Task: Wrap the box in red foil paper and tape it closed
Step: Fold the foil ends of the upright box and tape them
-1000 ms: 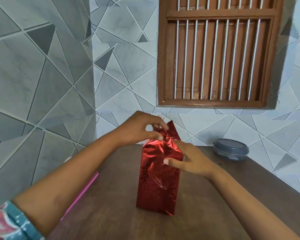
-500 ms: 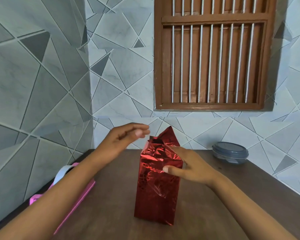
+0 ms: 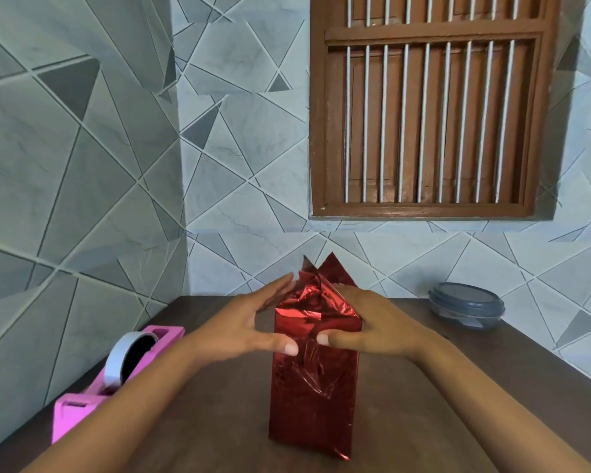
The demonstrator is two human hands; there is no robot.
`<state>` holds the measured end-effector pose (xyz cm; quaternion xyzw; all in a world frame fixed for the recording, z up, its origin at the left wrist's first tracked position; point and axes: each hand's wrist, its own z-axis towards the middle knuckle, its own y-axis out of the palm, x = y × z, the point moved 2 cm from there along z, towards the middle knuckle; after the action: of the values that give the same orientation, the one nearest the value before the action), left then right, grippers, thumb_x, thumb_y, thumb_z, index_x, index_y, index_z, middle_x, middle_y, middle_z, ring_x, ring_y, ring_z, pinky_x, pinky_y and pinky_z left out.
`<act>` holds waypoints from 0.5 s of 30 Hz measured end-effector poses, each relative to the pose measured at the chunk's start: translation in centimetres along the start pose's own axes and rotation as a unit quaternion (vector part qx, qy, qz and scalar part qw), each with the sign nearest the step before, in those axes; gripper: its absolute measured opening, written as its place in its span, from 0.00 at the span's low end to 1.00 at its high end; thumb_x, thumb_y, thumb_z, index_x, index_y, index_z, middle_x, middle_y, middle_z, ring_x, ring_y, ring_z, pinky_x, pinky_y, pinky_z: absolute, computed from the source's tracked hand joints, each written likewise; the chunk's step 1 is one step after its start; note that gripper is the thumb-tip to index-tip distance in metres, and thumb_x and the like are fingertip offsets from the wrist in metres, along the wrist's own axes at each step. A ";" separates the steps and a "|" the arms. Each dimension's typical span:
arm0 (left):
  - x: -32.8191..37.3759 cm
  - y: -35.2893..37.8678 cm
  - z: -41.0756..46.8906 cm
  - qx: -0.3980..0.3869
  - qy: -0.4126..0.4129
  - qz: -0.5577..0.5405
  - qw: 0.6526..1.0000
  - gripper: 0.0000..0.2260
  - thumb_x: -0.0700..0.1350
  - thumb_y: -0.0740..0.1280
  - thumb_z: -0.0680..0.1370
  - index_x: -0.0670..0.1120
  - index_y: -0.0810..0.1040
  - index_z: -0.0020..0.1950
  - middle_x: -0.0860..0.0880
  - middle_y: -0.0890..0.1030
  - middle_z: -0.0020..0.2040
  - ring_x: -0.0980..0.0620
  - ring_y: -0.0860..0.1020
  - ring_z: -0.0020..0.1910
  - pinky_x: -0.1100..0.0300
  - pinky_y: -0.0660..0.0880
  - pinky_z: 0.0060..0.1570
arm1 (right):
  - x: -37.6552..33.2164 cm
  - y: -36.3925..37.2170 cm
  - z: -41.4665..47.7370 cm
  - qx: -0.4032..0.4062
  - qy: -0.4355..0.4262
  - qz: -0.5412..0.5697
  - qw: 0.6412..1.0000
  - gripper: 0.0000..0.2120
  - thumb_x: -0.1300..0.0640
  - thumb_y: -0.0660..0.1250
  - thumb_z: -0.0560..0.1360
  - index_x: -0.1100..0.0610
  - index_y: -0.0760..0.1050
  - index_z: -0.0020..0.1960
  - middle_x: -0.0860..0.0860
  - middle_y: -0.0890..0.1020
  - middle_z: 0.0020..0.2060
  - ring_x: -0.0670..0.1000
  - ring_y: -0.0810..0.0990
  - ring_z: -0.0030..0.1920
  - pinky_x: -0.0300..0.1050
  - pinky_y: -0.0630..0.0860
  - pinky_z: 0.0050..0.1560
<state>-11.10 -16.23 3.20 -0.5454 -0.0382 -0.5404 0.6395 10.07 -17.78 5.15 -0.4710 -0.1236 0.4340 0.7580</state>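
Though nr box (image 3: 313, 387), tape dispenser (image 3: 79, 413) clear.

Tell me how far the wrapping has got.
Done: the box stands upright on the table, its visible sides covered in red foil. In hand: the left hand and right hand flank the top, thumbs on the front. Left: the crumpled top flaps stick up unfolded, and the tape dispenser sits untouched at the left.
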 end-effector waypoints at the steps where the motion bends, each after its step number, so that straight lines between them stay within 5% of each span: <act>1: -0.2 0.0 -0.1 0.005 0.001 -0.012 1.000 0.45 0.61 0.77 0.59 0.66 0.55 0.68 0.70 0.63 0.67 0.71 0.62 0.68 0.76 0.58 0.65 | -0.2 0.1 0.1 -0.003 -0.002 0.000 1.000 0.20 0.49 0.72 0.71 0.45 0.73 0.61 0.25 0.73 0.47 0.29 0.72 0.50 0.24 0.66 0.49; 5: -0.1 0.1 -0.5 0.009 0.026 -0.015 0.999 0.44 0.56 0.78 0.62 0.72 0.55 0.69 0.69 0.65 0.69 0.70 0.63 0.69 0.75 0.59 0.65 | -0.5 0.1 0.5 -0.021 -0.017 -0.012 1.000 0.22 0.48 0.72 0.72 0.50 0.73 0.64 0.34 0.73 0.53 0.35 0.71 0.54 0.24 0.65 0.52; 10: 1.1 -0.3 -0.5 0.000 0.052 -0.013 0.999 0.33 0.52 0.77 0.65 0.79 0.65 0.59 0.76 0.70 0.60 0.71 0.68 0.64 0.77 0.63 0.60 | -0.5 -0.1 0.2 -0.025 -0.022 -0.013 0.999 0.23 0.48 0.71 0.72 0.48 0.72 0.65 0.29 0.71 0.53 0.34 0.72 0.56 0.28 0.68 0.56; 12: 1.5 -0.8 -0.2 0.004 0.052 -0.047 0.998 0.28 0.60 0.74 0.66 0.74 0.66 0.62 0.68 0.75 0.61 0.68 0.69 0.65 0.73 0.67 0.61 | -0.6 -0.1 0.1 -0.017 -0.028 -0.012 0.999 0.22 0.49 0.71 0.72 0.48 0.72 0.64 0.26 0.71 0.52 0.33 0.71 0.55 0.24 0.66 0.54; 15: 2.2 -2.4 1.8 0.110 0.025 -0.113 0.987 0.24 0.70 0.59 0.71 0.65 0.68 0.65 0.58 0.79 0.60 0.61 0.74 0.62 0.61 0.70 0.62 | -0.8 0.0 -0.1 -0.005 -0.027 -0.012 1.000 0.22 0.49 0.71 0.71 0.45 0.70 0.64 0.20 0.68 0.51 0.27 0.68 0.54 0.21 0.62 0.53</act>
<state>-10.99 -15.94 6.94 -0.4501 -0.1424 -0.6151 0.6315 9.65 -18.46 5.29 -0.4613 -0.1513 0.4369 0.7572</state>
